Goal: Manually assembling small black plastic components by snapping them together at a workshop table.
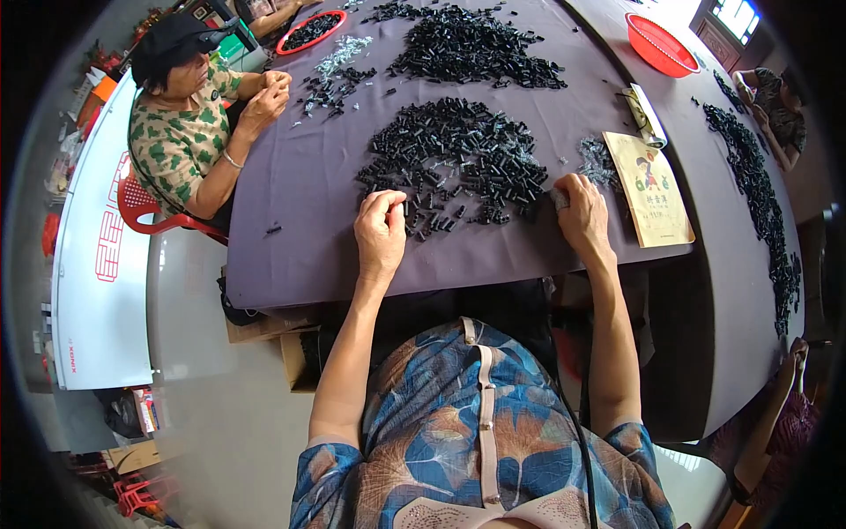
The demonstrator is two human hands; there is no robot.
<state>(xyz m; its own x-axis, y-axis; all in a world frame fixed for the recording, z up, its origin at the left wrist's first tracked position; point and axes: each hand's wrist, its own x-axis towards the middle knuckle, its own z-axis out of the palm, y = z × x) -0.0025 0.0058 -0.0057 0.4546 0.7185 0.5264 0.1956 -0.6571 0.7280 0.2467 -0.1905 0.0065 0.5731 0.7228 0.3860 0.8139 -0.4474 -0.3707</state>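
Note:
A heap of small black tube-like plastic pieces point(454, 150), with clear bits mixed in, lies on the cloth in front of me. My left hand point(380, 236) rests at its near left edge, fingers curled closed; what they hold, if anything, is hidden. At the right edge of the heap, my right hand point(583, 216) is closed, with greyish translucent plastic pieces point(560, 200) showing by the thumb and fingers. Just beyond that hand is a little pile of clear plastic pieces point(597, 160).
A yellow booklet point(649, 198) lies right of my right hand. Farther back is a bigger black heap point(476, 48), plus a red basket point(656, 48). One co-worker point(189, 123) sits at the left; others work along the right. The purple tablecloth point(304, 238) covers the table.

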